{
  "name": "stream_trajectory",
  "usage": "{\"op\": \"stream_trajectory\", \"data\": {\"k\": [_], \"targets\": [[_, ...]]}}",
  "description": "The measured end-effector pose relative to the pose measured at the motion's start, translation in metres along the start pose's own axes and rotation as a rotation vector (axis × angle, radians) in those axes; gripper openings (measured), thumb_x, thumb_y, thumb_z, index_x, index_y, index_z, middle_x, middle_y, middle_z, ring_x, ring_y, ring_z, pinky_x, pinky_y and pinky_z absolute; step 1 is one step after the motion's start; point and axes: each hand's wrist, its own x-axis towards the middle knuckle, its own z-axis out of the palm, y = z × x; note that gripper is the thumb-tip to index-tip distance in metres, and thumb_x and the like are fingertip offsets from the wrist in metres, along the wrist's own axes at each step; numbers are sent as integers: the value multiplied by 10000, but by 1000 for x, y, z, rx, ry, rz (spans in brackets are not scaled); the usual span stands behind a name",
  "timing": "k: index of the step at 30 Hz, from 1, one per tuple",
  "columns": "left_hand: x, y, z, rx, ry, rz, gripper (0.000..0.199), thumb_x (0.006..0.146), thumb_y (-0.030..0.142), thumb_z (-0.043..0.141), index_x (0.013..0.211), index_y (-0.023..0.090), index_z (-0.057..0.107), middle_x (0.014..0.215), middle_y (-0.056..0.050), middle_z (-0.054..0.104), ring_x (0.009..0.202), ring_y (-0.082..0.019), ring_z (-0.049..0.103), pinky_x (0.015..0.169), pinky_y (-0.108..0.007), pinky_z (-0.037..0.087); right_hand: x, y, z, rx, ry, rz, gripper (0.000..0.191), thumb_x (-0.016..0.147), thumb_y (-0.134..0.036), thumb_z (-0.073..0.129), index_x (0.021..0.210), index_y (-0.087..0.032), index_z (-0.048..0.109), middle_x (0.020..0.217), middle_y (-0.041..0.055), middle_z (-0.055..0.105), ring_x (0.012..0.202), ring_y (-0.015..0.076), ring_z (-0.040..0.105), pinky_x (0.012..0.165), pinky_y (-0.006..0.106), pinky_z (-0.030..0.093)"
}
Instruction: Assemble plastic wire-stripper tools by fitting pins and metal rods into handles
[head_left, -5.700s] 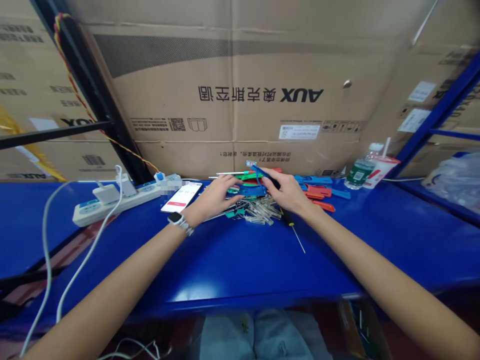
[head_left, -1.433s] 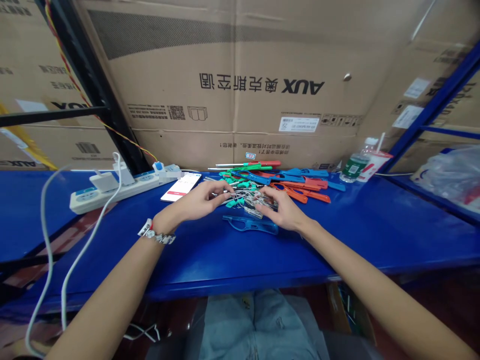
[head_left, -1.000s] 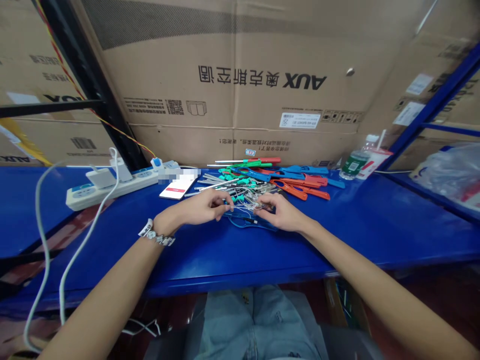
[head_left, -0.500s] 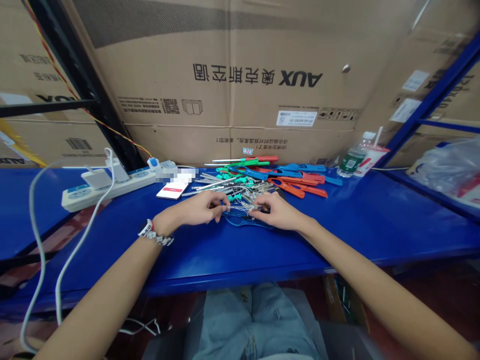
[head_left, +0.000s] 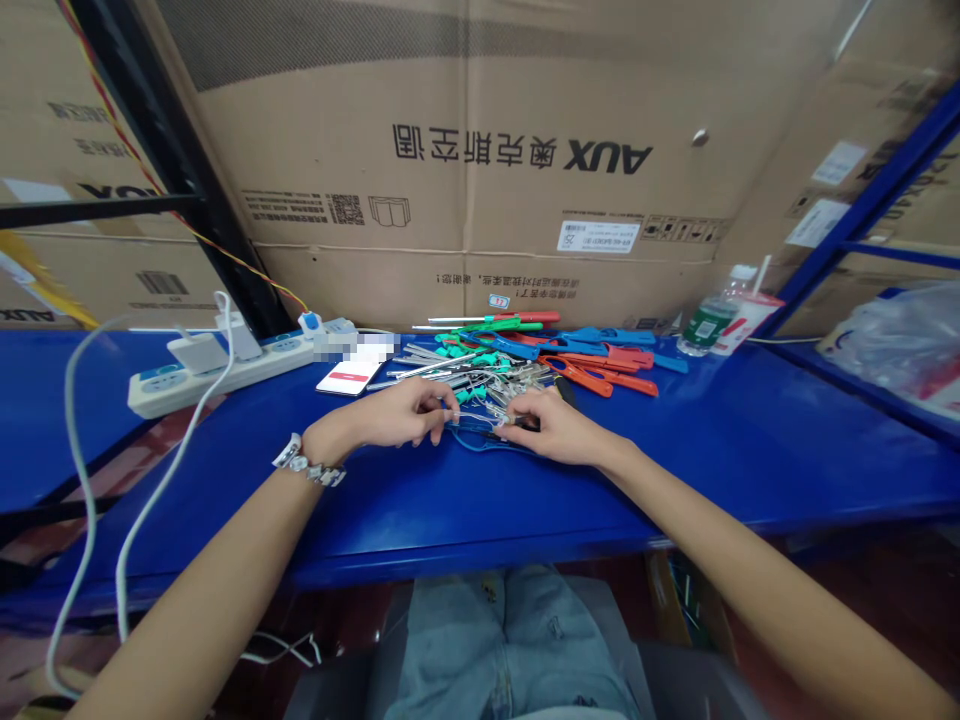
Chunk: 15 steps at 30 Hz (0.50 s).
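A thin whitish wire (head_left: 477,417) runs between my two hands, low over the blue table. My left hand (head_left: 409,413) pinches its left end between thumb and fingertips. The fingers of my right hand (head_left: 553,426) are closed on the right end; what else they may hold is hidden. Under the wire lies a blue plastic piece (head_left: 469,440), partly covered by my right hand. A dark handle (head_left: 565,390) sticks out just behind my right hand. Right beyond my fingers spreads a pile of metal rods (head_left: 431,368) and small green plastic parts (head_left: 457,343).
Red-orange plastic handles (head_left: 592,375) and blue ones (head_left: 607,337) lie right of the pile. To the left are a phone (head_left: 347,376) and a power strip (head_left: 251,368) with white cables. A bottle (head_left: 703,328) and a cup (head_left: 742,325) stand back right, before a large carton (head_left: 480,220).
The view has shifted slightly. Both hands keep their grip on the wire in nearly the same place; more of the dark handle shows behind my right hand.
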Motion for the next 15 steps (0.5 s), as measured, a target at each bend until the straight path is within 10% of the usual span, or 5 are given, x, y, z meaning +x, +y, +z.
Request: {"op": "stream_trajectory", "data": {"k": [9, 15], "targets": [[1, 0, 2, 23, -11, 1, 242, 863, 409, 605, 942, 184, 643, 723, -31, 689, 528, -158, 571, 481, -261, 429, 0, 4, -1, 54, -93, -45, 345, 980, -422, 629, 735, -198, 532, 678, -35, 492, 732, 164, 463, 739, 307, 307], [5, 0, 6, 347, 223, 237, 215, 879, 342, 600, 932, 162, 704, 853, -64, 680, 750, -195, 612, 701, -325, 483, 1, 6, -1, 17, -106, -83, 348, 1002, -409, 599, 744, -197, 506, 686, -44, 490, 733, 160, 465, 772, 321, 302]]}}
